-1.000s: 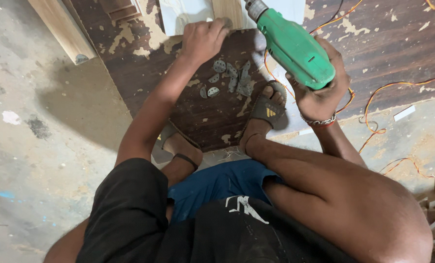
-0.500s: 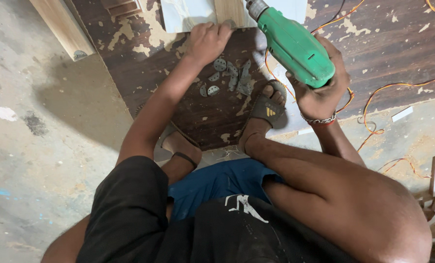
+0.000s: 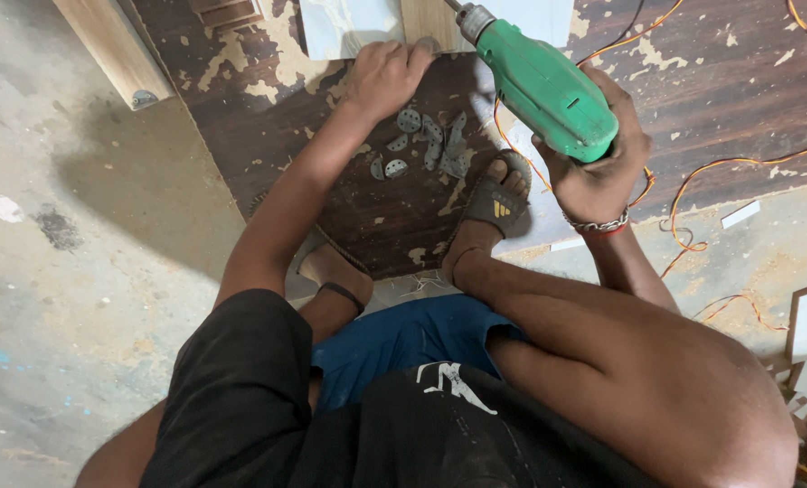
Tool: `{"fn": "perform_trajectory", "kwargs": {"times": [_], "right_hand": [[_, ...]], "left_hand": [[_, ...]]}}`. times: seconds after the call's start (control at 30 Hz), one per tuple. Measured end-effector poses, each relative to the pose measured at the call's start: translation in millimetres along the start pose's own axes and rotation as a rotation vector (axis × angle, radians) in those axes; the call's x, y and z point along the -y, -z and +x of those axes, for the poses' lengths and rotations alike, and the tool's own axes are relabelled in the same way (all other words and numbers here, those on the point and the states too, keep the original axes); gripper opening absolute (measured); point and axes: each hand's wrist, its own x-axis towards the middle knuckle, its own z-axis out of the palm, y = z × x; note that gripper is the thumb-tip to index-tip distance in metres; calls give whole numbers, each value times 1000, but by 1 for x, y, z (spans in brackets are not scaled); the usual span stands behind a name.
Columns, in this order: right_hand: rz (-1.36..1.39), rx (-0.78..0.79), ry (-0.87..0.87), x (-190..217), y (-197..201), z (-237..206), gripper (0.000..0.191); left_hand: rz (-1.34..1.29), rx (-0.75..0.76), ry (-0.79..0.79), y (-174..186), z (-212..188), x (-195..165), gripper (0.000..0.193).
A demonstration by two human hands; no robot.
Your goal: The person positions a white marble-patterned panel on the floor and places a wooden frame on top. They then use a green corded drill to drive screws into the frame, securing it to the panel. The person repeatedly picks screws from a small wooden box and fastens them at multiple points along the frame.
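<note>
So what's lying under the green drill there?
Under the green drill lie a worn dark board, an orange cable and small grey metal discs. The bit's tip is out of view.

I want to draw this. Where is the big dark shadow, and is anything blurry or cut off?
Head view: a broad soft shadow lies on the concrete floor, left of the left hand; light looks even, no glare; the green drill in the right hand looks sharp, its bit cut off at the top edge; the metal brackets show clearly.

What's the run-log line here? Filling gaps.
right hand: grips green drill | left hand: on wood strip | metal discs: loose nearby
</note>
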Motion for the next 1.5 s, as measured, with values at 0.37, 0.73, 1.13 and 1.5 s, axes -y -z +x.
{"fn": "perform_trajectory", "kwargs": {"times": [0.37, 0.73, 1.13, 1.5], "right_hand": [[5, 34, -76, 3, -1, 4, 63], [-31, 27, -42, 0, -1, 5, 64], [-238, 186, -10, 23, 8, 28, 53], [-332, 241, -37, 25, -5, 39, 52]], "left_hand": [[-36, -32, 41, -4, -2, 0, 14], [-122, -28, 7, 0, -5, 11, 19], [-208, -90, 26, -9, -10, 13, 21], [-250, -94, 1, -18, -13, 20, 22]]}}
